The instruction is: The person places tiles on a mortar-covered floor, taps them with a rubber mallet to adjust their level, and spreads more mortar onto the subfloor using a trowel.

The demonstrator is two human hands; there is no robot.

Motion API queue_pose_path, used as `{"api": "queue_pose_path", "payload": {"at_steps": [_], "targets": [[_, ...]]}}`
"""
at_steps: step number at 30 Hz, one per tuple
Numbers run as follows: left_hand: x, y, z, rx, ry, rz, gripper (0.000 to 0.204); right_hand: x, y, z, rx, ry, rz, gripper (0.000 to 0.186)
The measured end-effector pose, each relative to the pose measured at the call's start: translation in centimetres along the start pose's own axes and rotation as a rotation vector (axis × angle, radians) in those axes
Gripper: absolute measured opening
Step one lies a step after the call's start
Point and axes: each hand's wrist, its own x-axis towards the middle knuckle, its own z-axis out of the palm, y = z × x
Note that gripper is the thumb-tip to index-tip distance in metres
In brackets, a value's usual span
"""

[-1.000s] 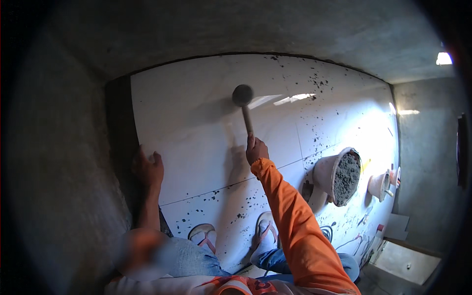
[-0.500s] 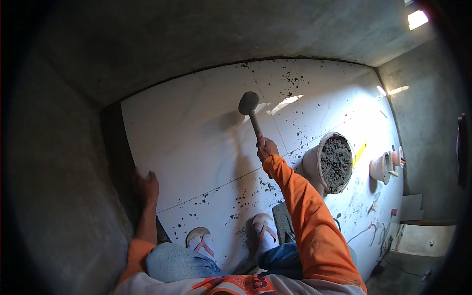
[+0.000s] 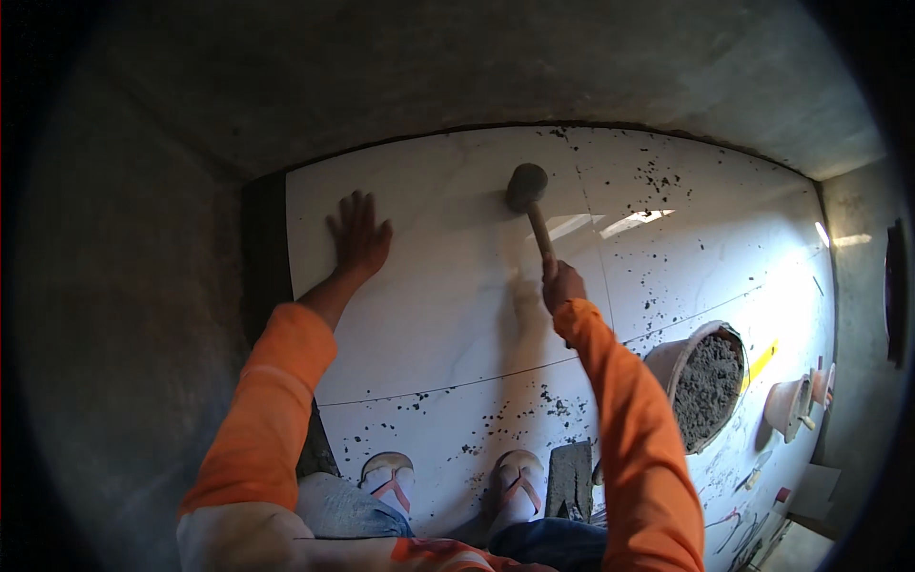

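My right hand [image 3: 563, 286] is closed around the wooden handle of a rubber mallet [image 3: 527, 188]. Its dark head is over a large white floor tile [image 3: 429, 296]; whether it touches the surface I cannot tell. My left hand [image 3: 359, 235] lies on the same tile with its fingers spread, close to the tile's left edge. A dark strip [image 3: 265, 257] runs between that edge and the wall. Thin joints separate this tile from its neighbours on the right and nearer to me.
At my right stands a bucket [image 3: 707, 386] of grey mortar, with a yellow tool [image 3: 760, 364] behind it. Smaller pots [image 3: 788, 408] sit farther right. A mortar-smeared board [image 3: 570, 481] lies beside my right foot. Mortar crumbs dot the tiles. Bare grey walls enclose the floor.
My left hand has moved from the dark strip up onto the tile and spread flat. The mallet stays in my right hand, its head now farther from the left wall. The view has shifted.
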Motion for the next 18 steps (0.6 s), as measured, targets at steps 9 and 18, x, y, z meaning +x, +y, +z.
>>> {"api": "queue_pose_path", "payload": {"at_steps": [9, 18], "targets": [[8.2, 5.1, -0.8, -0.014, -0.033, 0.18, 0.067, -20.9, 11.4, -9.3, -0.133, -0.215, -0.117, 0.026], [5.9, 14.5, -0.1, -0.035, -0.062, 0.437, 0.068, -18.9, 8.8, -3.7, -0.041, -0.185, 0.111, 0.028]]}}
